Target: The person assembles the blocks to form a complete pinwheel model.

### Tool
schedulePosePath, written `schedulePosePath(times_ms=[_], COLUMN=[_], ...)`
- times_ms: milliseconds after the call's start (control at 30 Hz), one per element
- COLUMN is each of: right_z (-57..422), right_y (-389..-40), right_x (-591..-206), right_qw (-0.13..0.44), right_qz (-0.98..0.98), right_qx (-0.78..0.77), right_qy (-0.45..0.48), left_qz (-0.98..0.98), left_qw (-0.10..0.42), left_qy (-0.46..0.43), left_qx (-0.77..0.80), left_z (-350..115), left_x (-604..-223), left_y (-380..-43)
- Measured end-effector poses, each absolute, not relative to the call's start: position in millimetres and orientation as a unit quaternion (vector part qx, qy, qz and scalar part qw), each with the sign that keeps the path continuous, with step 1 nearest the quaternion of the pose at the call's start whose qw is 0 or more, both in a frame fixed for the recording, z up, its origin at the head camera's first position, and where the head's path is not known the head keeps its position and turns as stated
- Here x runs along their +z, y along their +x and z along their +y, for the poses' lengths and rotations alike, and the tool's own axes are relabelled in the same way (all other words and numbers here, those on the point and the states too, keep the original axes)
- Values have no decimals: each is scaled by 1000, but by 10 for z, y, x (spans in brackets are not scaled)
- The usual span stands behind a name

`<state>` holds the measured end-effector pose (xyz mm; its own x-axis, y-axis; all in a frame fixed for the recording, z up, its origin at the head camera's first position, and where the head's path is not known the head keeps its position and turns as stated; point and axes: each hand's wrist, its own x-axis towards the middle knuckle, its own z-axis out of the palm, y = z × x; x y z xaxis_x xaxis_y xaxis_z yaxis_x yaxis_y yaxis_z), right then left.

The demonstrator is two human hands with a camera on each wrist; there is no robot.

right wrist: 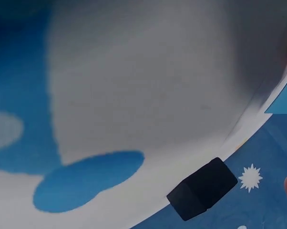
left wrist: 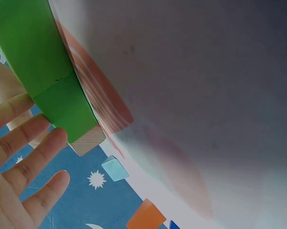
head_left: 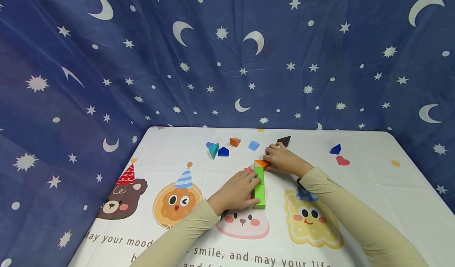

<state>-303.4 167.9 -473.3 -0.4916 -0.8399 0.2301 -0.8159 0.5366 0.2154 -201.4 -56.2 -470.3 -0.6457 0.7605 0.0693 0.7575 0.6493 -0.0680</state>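
Blocks (head_left: pixel 260 196) touch the left hand (head_left: pixel 239 190), well inside the tabletop's (head_left: pixel 373 172) edges.

The left arm (head_left: pixel 177 233) points to two o'clock, its left hand (head_left: pixel 237 191) with fingers (left wrist: pixel 37 160) spread, nearly straight. The right arm (head_left: pixel 355 213) points to ten o'clock; the right hand (head_left: pixel 286 159) lies at the left's two o'clock, grip unclear.
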Motion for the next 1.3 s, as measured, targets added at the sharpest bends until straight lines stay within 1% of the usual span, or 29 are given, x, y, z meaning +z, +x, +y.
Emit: schedulePosePath(times_ms=[167, 467, 733, 1067, 1300], right_z=[1774, 2104, 2615, 3259, 3544], right_y=[-3033, -3106, -3078, -3029, -3053], right_x=[-4665, -4545, -4550, -4521, -4503], right_qw=[131, 142, 151, 130, 118], right_qz=[-880, -901, -922, -951, -958], right_qx=[-17, 6, -12, -38, -67], right_qy=[455, 410, 356, 278, 253], left_qz=[-905, -903, -903, -903, -903], left_qw=[54, 62, 66, 67, 66], left_qy=[-422, -424, -425, -425, -424], left_qx=[18, 23, 18, 14, 15], left_z=[-563, -578, -573, -583, -579], left_x=[-4712, -4714, -4735, -4723, -4707], left_y=[-2015, -2020, -2020, -2014, -2010])
